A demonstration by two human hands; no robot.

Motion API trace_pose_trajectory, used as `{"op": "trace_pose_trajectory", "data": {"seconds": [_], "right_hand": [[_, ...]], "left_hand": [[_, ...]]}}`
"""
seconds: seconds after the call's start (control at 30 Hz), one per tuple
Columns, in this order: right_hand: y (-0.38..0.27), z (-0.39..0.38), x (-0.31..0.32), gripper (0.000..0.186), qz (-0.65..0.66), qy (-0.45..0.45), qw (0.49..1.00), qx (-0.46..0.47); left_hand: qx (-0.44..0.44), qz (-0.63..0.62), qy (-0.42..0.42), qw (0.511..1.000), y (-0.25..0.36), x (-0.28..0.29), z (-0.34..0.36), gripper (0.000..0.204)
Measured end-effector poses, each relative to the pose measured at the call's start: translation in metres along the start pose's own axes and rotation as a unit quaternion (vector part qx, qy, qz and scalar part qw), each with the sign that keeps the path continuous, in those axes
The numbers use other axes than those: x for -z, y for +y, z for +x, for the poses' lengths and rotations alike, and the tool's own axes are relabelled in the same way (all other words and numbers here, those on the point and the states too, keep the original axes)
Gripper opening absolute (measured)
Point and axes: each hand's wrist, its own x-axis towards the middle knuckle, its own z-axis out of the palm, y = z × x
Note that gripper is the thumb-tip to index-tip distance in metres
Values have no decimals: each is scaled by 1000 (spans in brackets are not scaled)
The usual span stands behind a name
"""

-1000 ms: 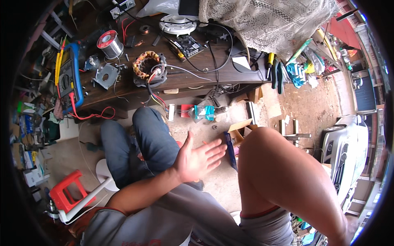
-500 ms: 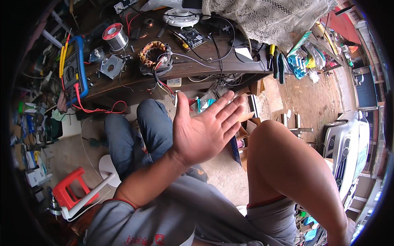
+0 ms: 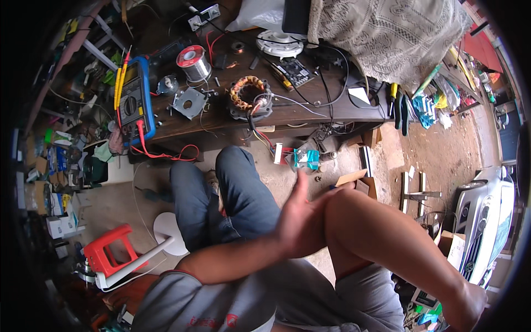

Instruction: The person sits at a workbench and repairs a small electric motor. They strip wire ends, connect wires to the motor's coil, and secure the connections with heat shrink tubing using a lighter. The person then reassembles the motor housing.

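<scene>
The stator [image 3: 242, 106] looks wound, its leads [image 3: 261, 133] hanging past the table [image 3: 180, 125] edge; hooking them up appears undone. It's ahead, well apart from both hands. My left hand [image 3: 300, 222] spreads its thumb, fingers partly hidden behind my right elbow [image 3: 345, 207]; my right hand [image 3: 467, 311], low right, I can't read.

The left hand [image 3: 297, 221]'s fingers are hidden behind the bent right elbow [image 3: 349, 209]. The right hand [image 3: 468, 309], near right, is too dim to tell its grip. The patterned cloth [image 3: 387, 39] is cut off at the far edge, concealing part of the desk [image 3: 304, 95].
</scene>
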Motion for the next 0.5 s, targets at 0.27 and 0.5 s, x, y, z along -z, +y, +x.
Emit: {"op": "trace_pose_trajectory", "data": {"seconds": [0.27,0.5], "right_hand": [[16,-5,62,13,-188,122,970,-93],[156,-68,78,27,-652,-186,637,-367]], "left_hand": [[-381,674,80,628,97,-26,-81,36],[-508,833,208,73,154,-45,-49,30]]}}
